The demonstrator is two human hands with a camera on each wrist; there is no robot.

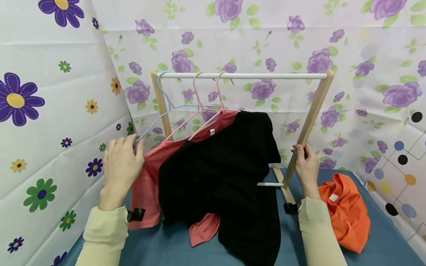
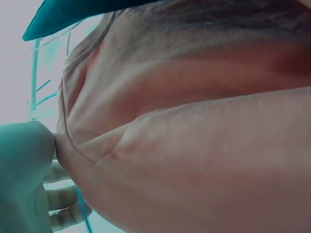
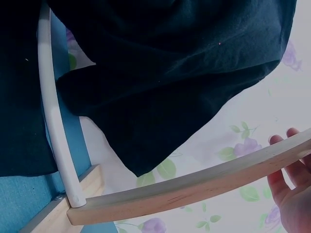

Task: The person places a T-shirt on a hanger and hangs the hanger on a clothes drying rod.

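My left hand (image 1: pixel 121 166) pinches the lower left corner of a blue clothes hanger (image 1: pixel 149 127), whose hook is over the rack's white top rod (image 1: pixel 266 76). In the left wrist view, the fingers (image 2: pixel 63 199) show beside the blue hanger wire (image 2: pixel 83 206). Two pink hangers (image 1: pixel 217 88) hang to its right, with a coral-pink shirt (image 1: pixel 144 188) below them. A black garment (image 1: pixel 216 170) drapes over the shirt's front and covers much of it. My right hand (image 1: pixel 307 166) grips the right wooden post (image 1: pixel 307 123) of the clothes rack, fingers around it in the right wrist view.
A crumpled orange garment (image 1: pixel 347 214) with a white label lies on the blue tabletop (image 1: pixel 179 251), right of the right forearm. The rack's lower white rod (image 3: pixel 56 111) joins its wooden foot. Flower-printed sheets (image 1: pixel 206 40) stand behind and to the left.
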